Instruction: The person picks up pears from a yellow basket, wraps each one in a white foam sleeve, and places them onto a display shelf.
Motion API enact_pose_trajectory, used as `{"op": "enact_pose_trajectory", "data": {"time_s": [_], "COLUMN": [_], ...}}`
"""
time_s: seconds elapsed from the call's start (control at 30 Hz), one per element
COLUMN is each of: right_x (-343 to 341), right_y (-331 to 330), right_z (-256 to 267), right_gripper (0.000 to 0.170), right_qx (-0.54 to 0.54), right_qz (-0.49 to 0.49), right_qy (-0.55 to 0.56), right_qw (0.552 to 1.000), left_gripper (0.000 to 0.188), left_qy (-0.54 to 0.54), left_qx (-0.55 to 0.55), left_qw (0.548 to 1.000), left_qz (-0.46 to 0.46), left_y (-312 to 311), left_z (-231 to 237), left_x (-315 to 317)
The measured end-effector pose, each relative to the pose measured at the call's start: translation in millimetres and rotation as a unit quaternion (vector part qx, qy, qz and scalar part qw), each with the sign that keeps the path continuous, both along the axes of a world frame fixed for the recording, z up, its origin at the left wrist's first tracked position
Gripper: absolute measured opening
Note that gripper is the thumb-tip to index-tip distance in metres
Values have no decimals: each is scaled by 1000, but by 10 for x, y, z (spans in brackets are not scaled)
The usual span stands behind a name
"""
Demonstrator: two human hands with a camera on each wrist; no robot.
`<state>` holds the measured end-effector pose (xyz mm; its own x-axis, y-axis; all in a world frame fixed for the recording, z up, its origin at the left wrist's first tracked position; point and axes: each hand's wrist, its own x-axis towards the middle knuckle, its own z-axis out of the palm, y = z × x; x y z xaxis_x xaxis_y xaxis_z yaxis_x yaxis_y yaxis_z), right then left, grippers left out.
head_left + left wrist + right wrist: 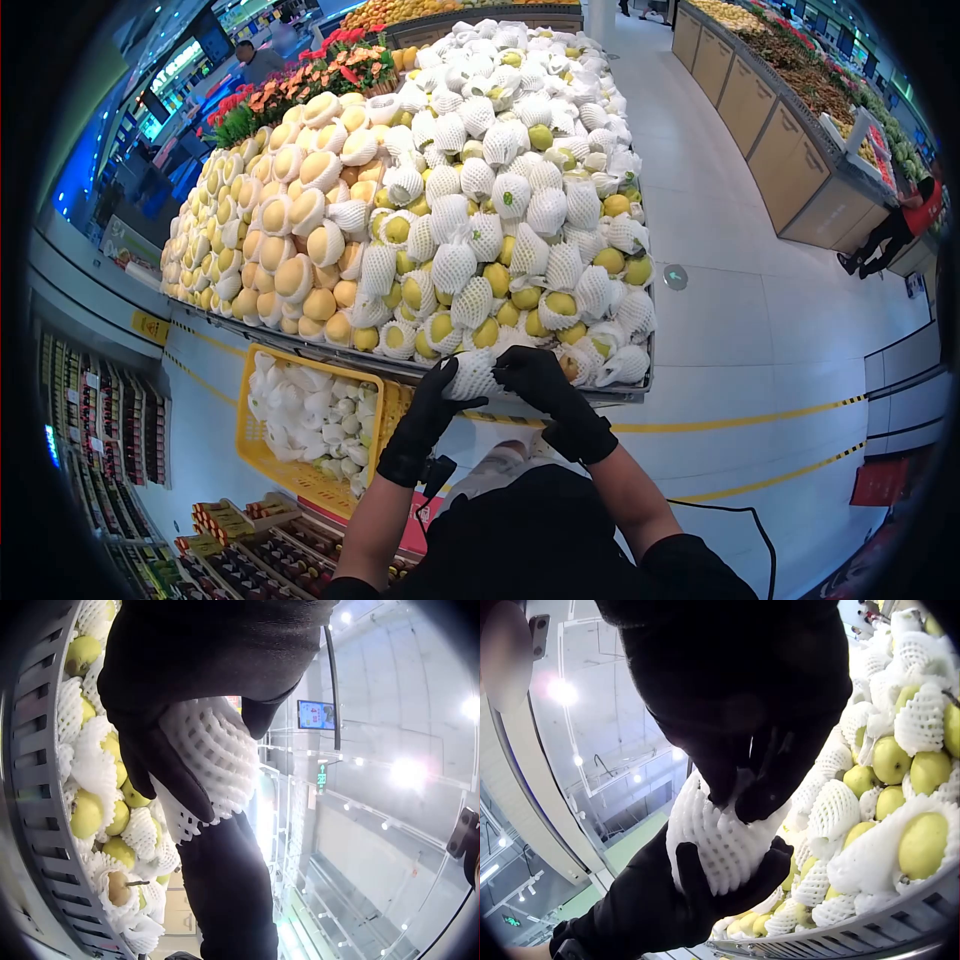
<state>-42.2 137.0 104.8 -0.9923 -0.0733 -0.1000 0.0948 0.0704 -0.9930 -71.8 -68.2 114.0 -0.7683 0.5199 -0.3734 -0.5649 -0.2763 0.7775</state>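
Note:
My gloved left hand (433, 403) holds a fruit wrapped in a white foam net (470, 376), just in front of the display's near edge. In the right wrist view, the left thumb and fingers curl round the net's lower part. The fruit inside is hidden by the net. At the net's upper end, my gloved right hand (735, 712) pinches the foam with thumb and fingertips. Beyond both hands lies a heap of yellow-green pears (485, 332), many in the same white nets.
Peach-coloured fruit (294, 278) fills the display's left part. A grey slatted rim (41, 765) edges the display. Below it stands a yellow crate (262, 455) with white foam nets inside. To the right, a person in red (918, 212) stands beside another produce counter (757, 107).

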Motion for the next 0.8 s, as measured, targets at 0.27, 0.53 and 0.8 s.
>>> {"op": "enact_pose_trajectory", "data": {"time_s": [0.27, 0.53, 0.8], "right_x": [-13, 6, -77], "right_y": [207, 71, 77], "right_z": [-134, 49, 153], "right_gripper": [13, 17, 17], "right_qx": [46, 49, 21], "right_qz": [-16, -33, -109], "right_qy": [27, 54, 74], "right_qw": [998, 997, 991], "left_gripper": [54, 59, 62], "left_qy": [-33, -32, 71], "left_qx": [4, 71, 37], "left_qw": [999, 997, 997], "left_qz": [-17, -29, -13], "left_y": [235, 139, 261], "left_z": [69, 143, 307], "left_x": [-22, 53, -50]}}
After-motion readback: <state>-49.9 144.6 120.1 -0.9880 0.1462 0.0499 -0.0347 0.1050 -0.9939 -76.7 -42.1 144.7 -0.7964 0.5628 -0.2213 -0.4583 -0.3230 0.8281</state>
